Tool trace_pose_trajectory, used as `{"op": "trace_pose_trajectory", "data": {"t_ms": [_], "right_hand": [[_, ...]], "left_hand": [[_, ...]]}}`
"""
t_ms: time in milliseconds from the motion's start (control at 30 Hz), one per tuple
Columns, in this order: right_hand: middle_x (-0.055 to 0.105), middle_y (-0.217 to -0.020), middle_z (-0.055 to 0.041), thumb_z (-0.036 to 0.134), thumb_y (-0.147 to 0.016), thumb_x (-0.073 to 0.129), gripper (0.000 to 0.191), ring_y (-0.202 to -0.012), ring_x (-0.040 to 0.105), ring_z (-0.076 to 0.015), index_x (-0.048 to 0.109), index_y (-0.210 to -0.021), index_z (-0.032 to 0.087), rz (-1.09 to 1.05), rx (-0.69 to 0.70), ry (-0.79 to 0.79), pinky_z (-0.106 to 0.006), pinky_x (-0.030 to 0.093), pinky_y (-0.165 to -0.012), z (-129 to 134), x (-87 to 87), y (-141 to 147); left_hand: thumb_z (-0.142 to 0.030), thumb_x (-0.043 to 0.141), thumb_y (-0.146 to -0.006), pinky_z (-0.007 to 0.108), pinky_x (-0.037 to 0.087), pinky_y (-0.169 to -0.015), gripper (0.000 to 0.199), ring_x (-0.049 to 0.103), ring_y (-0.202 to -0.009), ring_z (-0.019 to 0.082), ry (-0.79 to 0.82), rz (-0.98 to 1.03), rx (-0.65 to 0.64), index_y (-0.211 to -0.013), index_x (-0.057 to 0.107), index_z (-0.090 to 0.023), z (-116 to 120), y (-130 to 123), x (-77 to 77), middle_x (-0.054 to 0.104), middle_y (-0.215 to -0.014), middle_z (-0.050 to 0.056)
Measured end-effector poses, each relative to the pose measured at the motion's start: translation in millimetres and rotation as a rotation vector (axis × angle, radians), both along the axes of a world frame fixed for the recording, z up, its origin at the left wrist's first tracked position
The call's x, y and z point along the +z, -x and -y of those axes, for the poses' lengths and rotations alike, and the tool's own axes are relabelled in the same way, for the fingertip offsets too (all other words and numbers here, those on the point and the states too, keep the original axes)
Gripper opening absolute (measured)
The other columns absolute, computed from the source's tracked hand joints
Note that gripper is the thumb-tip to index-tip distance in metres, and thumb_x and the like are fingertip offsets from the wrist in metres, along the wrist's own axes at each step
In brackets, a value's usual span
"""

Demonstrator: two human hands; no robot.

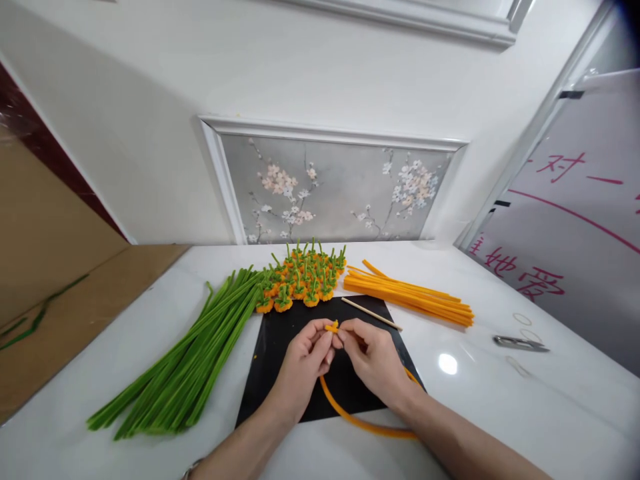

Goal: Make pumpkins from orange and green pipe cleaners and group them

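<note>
Between my two hands is an orange pipe cleaner [345, 412], its upper end bent into a small shape at the fingertips. My left hand [306, 353] pinches that bent end from the left. From the other side, my right hand [373, 353] pinches the same piece with thumb and finger. The rest of the pipe cleaner hangs in a long curve below the hands and passes behind the right forearm. Beneath the hands lies a black mat [273, 353]. The fingers partly hide the bent part.
Green pipe cleaners [200, 360] lie in a bundle at left. Several small orange-and-green pumpkin-like pieces [305, 280] cluster behind the mat. Orange pipe cleaners [410, 297] are bundled at back right, near a thin wooden stick [371, 313]. Metal thread snips [520, 343] and rubber bands [523, 319] lie at right.
</note>
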State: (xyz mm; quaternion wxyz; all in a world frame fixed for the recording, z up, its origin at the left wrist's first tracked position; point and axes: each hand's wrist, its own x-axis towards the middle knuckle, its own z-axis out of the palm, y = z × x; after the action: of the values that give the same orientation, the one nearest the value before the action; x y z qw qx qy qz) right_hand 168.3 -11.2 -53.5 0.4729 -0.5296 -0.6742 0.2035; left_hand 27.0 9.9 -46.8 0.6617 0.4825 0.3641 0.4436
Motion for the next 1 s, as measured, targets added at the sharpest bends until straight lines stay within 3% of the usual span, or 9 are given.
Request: {"op": "trace_pose_trajectory", "data": {"t_ms": [300,500,633,800,900,1000], "right_hand": [[0.067,-0.072,-0.0005,0.018,-0.088,0.05,0.021,-0.061,0.057,-0.0129,0.066,-0.074,0.02,-0.031,0.032,-0.021,-0.022,0.042,-0.054,1,3.8,-3],[0.067,-0.079,-0.0021,0.019,-0.084,0.056,0.015,-0.069,0.062,-0.0144,0.068,-0.093,0.02,-0.23,0.036,0.051,-0.024,0.049,-0.062,-5,0.7,0],[0.067,-0.086,-0.0041,0.02,-0.084,0.057,0.017,-0.078,0.065,-0.0161,0.074,-0.084,0.021,-0.336,0.096,0.021,-0.026,0.052,-0.071,-13,-2.8,2],[0.066,-0.077,-0.0034,0.022,-0.083,0.06,0.016,-0.076,0.066,-0.0172,0.076,-0.08,0.022,-0.459,0.162,0.111,-0.03,0.055,-0.075,-17,-3.5,2],[0.067,-0.083,-0.0037,0.019,-0.082,0.06,0.017,-0.076,0.066,-0.0166,0.076,-0.082,0.023,-0.416,0.153,0.09,-0.029,0.055,-0.072,-19,-3.8,-1],[0.068,-0.087,-0.0032,0.015,-0.084,0.056,0.022,-0.079,0.065,-0.0155,0.076,-0.086,0.025,-0.238,0.095,-0.04,-0.026,0.053,-0.071,-20,-3.6,-7]], "left_hand": [[-0.043,0.068,-0.073,0.016,0.022,-0.042,0.027,0.036,-0.049,0.006,-0.05,-0.138,0.024,-0.076,0.06,-0.017,-3,-1,1.2,0.056,-0.064,-0.001],[-0.042,0.069,-0.076,0.017,0.023,-0.042,0.028,0.035,-0.048,0.005,0.019,-0.012,0.009,-0.071,0.06,-0.016,-5,-1,0.6,0.056,-0.064,-0.001],[-0.04,0.071,-0.075,0.016,0.027,-0.044,0.028,0.039,-0.052,0.005,0.103,0.08,0.012,-0.072,0.06,-0.015,-5,-1,3.5,0.058,-0.068,0.0],[-0.038,0.071,-0.075,0.014,0.031,-0.044,0.027,0.043,-0.052,0.005,0.205,0.093,0.002,-0.072,0.059,-0.014,-6,1,10.5,0.059,-0.068,0.001],[-0.035,0.068,-0.078,0.014,0.033,-0.043,0.024,0.046,-0.05,0.005,0.241,0.056,-0.018,-0.071,0.059,-0.014,-10,2,15.5,0.059,-0.065,0.002],[-0.026,0.063,-0.081,0.012,0.029,-0.038,0.019,0.044,-0.044,0.004,0.317,0.048,-0.054,-0.069,0.057,-0.013,-16,1,20.5,0.058,-0.061,0.002]]}}
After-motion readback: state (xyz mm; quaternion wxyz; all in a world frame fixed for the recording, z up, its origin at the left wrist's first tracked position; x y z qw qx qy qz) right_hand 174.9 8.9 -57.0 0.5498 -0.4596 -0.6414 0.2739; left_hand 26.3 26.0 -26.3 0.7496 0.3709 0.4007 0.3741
